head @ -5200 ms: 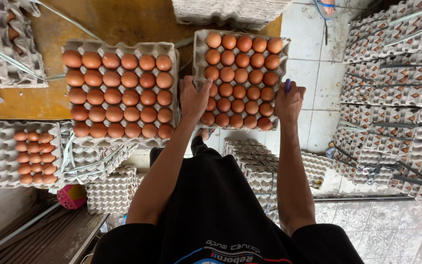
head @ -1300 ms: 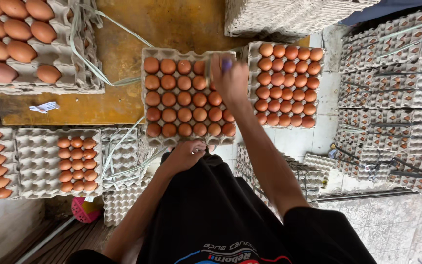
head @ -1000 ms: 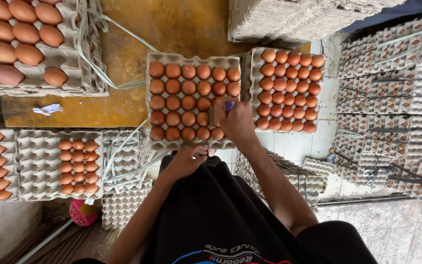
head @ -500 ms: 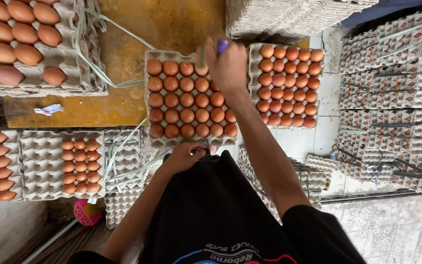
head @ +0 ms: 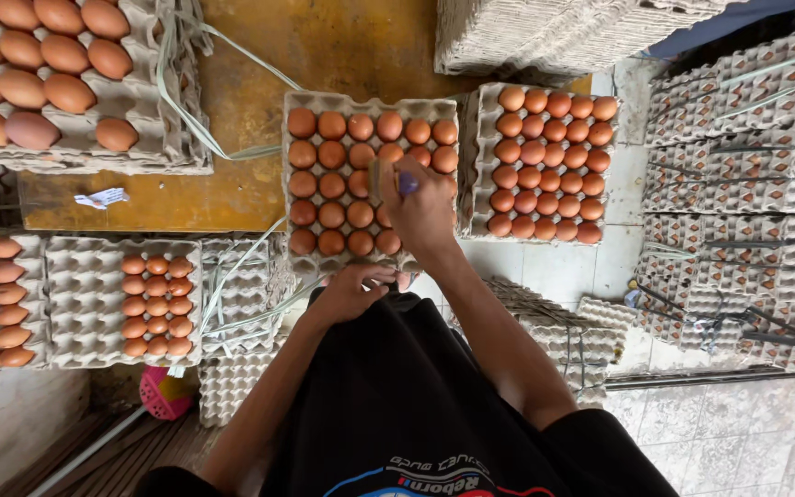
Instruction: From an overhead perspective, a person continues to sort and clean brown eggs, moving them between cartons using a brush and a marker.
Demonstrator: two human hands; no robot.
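Lowered now, right hand [head: 425, 207] fingers grip a purple-tipped marker [head: 405, 183] over eggs [head: 347, 179]; pressing could crack shells; left hand [head: 353, 290] fingers curl on tray edge [head: 324, 265]

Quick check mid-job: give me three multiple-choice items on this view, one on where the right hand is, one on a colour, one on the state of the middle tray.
1. Where is the right hand?
A. over the middle tray
B. on the floor
C. on the pink ball

2. What colour is the tip of the thing held in the right hand?
A. green
B. purple
C. white

3. How is the middle tray filled?
A. empty
B. one egg only
C. nearly all visible cups hold eggs

Answers:
1 A, the hand hangs above that tray's eggs.
2 B, a purple tip shows by the fingers.
3 C, brown eggs fill its rows.
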